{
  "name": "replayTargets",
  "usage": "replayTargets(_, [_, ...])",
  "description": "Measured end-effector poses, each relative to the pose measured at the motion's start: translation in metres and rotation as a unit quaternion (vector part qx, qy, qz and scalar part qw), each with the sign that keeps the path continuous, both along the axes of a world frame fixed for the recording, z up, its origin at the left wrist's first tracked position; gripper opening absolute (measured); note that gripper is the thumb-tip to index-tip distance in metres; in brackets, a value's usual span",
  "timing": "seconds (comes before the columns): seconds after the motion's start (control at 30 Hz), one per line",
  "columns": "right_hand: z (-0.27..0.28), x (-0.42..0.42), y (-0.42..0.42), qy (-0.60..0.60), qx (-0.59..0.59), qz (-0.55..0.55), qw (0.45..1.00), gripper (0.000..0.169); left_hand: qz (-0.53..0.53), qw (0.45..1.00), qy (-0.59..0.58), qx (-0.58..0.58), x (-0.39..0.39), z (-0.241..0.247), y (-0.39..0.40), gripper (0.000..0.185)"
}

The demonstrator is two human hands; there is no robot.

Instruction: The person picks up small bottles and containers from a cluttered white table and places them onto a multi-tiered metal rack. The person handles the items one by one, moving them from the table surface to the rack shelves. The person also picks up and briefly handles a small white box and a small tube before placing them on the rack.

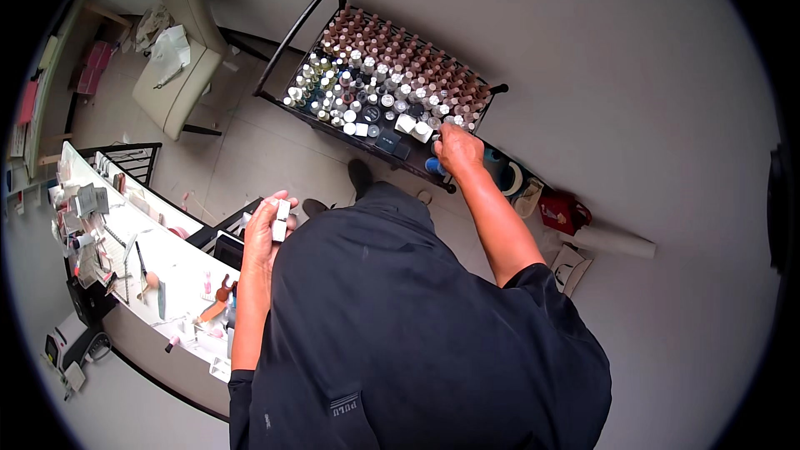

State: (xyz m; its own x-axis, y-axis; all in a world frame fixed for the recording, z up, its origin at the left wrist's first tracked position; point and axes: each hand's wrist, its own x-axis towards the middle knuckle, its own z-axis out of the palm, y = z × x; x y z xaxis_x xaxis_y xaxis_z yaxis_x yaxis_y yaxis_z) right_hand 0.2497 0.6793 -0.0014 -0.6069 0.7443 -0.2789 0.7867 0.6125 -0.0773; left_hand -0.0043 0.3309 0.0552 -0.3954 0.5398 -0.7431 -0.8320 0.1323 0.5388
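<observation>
My left hand (259, 231) is raised beside the white desk, its fingers around a small white box-like item (280, 221) with a dark line across its middle. My right hand (461, 149) reaches to the front right corner of a black metal rack (325, 122) packed with small bottles. Its fingers are curled and point down among the items there; what they touch is hidden. Just below them is a blue container (434, 166), and to their left sit white square boxes (414, 127). Rows of brown-capped bottles (400, 44) fill the back, with white-capped bottles (344, 80) in front.
The white desk (181, 262) at left holds brushes, swatches and small tools. A cream chair (181, 69) bearing a plastic bag (170, 53) stands beyond it. Right of the rack are a red bag (560, 212), a white roll (615, 242) and a paper bag (570, 267) by the wall.
</observation>
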Motion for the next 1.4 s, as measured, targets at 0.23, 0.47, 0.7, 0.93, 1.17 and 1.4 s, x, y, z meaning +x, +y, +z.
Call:
replayTargets(0.23, [-0.019, 0.001, 0.011, -0.014, 0.012, 0.01, 1.0, 0.025, 0.036, 0.999, -0.01, -0.004, -0.001, -0.008, -0.009, 0.038])
replayTargets(0.47, [0.001, -0.001, 0.006, 0.008, -0.01, -0.014, 1.0, 0.026, 0.043, 0.999, -0.018, 0.01, -0.003, -0.013, -0.014, 0.04])
replayTargets(0.7, [0.033, -0.021, -0.024, 0.189, -0.195, -0.118, 0.955, 0.033, -0.05, 0.985, 0.069, 0.151, -0.018, 0.031, 0.026, 0.064])
replayTargets(0.93, [0.095, -0.093, -0.079, 0.326, -0.45, -0.023, 0.831, 0.029, -0.145, 0.96, 0.195, 0.136, -0.007, 0.058, 0.063, 0.076])
replayTargets(1.17, [0.112, -0.106, -0.097, 0.339, -0.476, 0.093, 0.806, 0.031, -0.279, 0.877, 0.387, 0.051, -0.002, 0.064, 0.078, 0.064])
replayTargets(1.4, [0.108, -0.106, -0.105, 0.347, -0.433, 0.117, 0.824, 0.026, -0.308, 0.837, 0.452, 0.01, -0.001, 0.065, 0.08, 0.061])
